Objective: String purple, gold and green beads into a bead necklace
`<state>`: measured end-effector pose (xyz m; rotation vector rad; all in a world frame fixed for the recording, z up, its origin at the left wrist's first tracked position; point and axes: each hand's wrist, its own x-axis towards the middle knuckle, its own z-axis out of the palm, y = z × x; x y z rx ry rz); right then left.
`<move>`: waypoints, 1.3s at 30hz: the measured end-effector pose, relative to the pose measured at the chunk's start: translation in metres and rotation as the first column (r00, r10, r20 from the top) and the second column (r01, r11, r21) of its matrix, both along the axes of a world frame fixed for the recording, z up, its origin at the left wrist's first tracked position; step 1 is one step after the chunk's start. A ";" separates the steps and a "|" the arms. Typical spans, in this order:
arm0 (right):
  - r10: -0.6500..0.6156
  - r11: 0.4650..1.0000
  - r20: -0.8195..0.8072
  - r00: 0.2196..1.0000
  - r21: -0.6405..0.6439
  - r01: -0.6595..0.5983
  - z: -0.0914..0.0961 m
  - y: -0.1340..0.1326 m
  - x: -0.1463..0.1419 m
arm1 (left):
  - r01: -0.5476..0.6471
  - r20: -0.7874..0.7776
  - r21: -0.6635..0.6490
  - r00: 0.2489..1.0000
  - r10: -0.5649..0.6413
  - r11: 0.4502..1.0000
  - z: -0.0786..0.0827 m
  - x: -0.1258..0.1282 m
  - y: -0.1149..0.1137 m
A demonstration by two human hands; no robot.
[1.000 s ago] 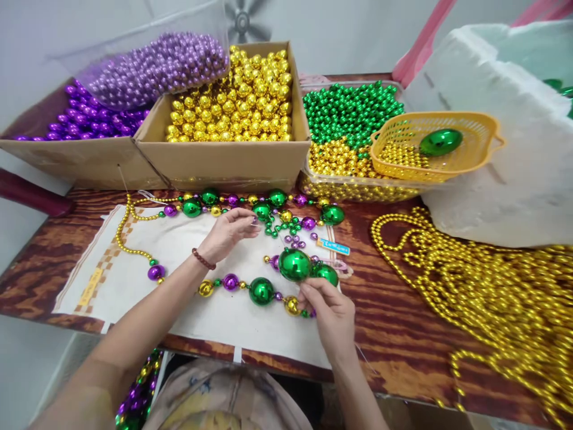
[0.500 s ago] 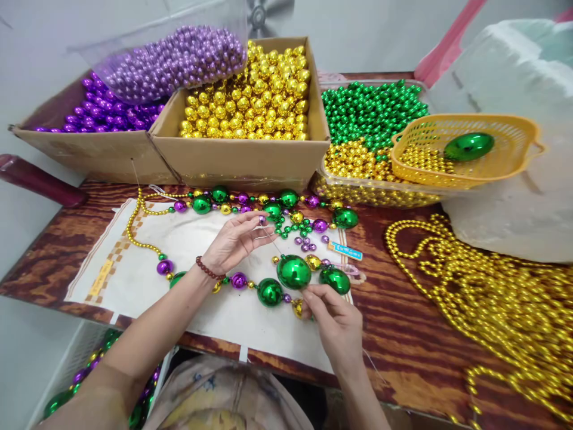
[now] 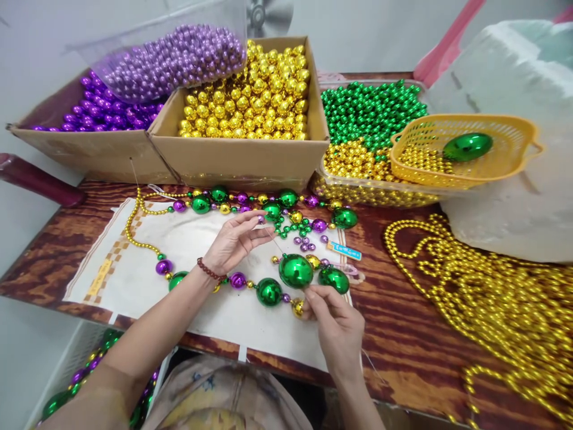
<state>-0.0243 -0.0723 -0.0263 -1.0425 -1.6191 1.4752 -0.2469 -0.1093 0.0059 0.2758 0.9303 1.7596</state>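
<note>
My left hand (image 3: 235, 242) hovers over a white cloth (image 3: 134, 275), its thumb and fingers pinched on a small purple bead (image 3: 261, 220) and a thin thread. My right hand (image 3: 336, 322) pinches the bead string just under a large green ball (image 3: 295, 270). The string of green, purple and gold beads (image 3: 268, 291) lies in a loop across the cloth between both hands. A few loose small purple and green beads (image 3: 305, 242) lie just beyond the large ball.
Cardboard boxes of purple beads (image 3: 98, 113) and gold beads (image 3: 250, 92) stand at the back. A clear tray of green and gold beads (image 3: 371, 113) carries a yellow basket (image 3: 465, 155). Gold bead strands (image 3: 492, 298) cover the wooden table at right, beside a white bag (image 3: 505, 71).
The view shifted, so everything slid right in the picture. My left hand rose slightly with the small bead pinched. My right hand keeps its pinch below the large green ball.
</note>
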 end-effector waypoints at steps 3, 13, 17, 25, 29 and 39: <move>0.003 1.000 0.006 1.000 -0.017 -0.003 0.000 0.000 0.000 | 0.003 -0.014 0.005 1.000 -0.003 1.000 -0.001 0.000 0.001; 0.055 0.944 -0.139 0.989 -0.315 -0.097 -0.002 0.005 -0.015 | 0.092 -0.371 0.013 0.925 -0.081 0.996 0.010 0.019 0.008; 0.062 0.915 -0.233 0.970 -0.376 -0.149 -0.005 0.012 -0.020 | 0.055 -0.661 0.029 0.750 -0.022 0.998 0.033 0.005 0.020; 0.102 0.864 -0.288 0.952 -0.449 -0.228 -0.014 0.029 -0.005 | -0.442 -0.955 0.049 -0.283 -0.087 0.896 0.102 -0.149 0.113; 0.084 0.862 -0.283 0.956 -0.460 -0.212 -0.013 0.032 -0.006 | -0.526 -0.648 -0.397 -0.419 -0.636 0.752 0.108 -0.192 0.158; -0.040 0.865 -0.276 0.960 -0.491 -0.105 -0.015 0.030 -0.003 | -0.554 -0.318 -0.580 -0.520 -0.793 0.597 0.080 -0.211 0.202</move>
